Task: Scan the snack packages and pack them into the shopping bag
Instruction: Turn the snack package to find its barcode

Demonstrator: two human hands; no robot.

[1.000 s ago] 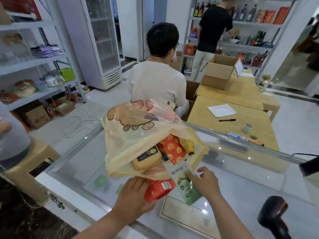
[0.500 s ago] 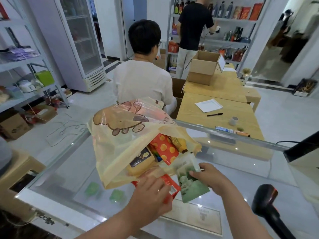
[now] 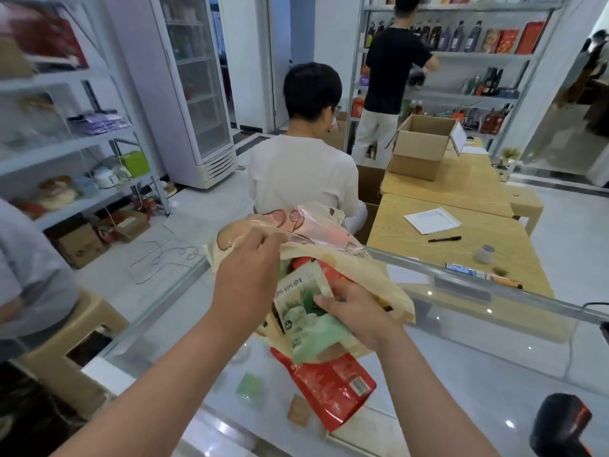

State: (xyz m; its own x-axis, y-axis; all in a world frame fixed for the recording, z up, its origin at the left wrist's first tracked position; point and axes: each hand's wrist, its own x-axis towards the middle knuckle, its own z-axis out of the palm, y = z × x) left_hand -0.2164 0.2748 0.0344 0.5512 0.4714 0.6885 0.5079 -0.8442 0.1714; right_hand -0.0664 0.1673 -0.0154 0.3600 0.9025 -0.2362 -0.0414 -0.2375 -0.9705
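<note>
At about 5 o'clock, nearest the camera, the dark head of a handheld scanner [image 3: 560, 423] pokes in at the frame's corner, touched by neither hand. Just beyond, near 6 o'clock, a red snack pouch [image 3: 333, 387] lies flat on the glass counter [image 3: 461, 374], its upper end tucked under the bag's mouth; no hand holds it.

Above the pouch, the right hand [image 3: 357, 316] grips a green snack package [image 3: 304, 316], thumb laid across its face and fingers curled behind. The package sits at 9 o'clock from that palm, tilted, its top edge already inside the bag's opening and its lower end hanging out over the red pouch.

At 10 o'clock from the green package, the left hand [image 3: 247, 277] reaches forward and pinches the upper lip of the yellow shopping bag [image 3: 372, 275], lifting it so the mouth gapes toward the camera. Its fingertips are hidden by the plastic, so the exact pinch is probably thumb against forefinger. More red packaging shows inside the bag.

Farther off at 12 o'clock a seated person in a pale shirt [image 3: 303, 173] faces away; at 1 o'clock stand wooden tables [image 3: 461, 245] with an open cardboard box [image 3: 421, 146].
</note>
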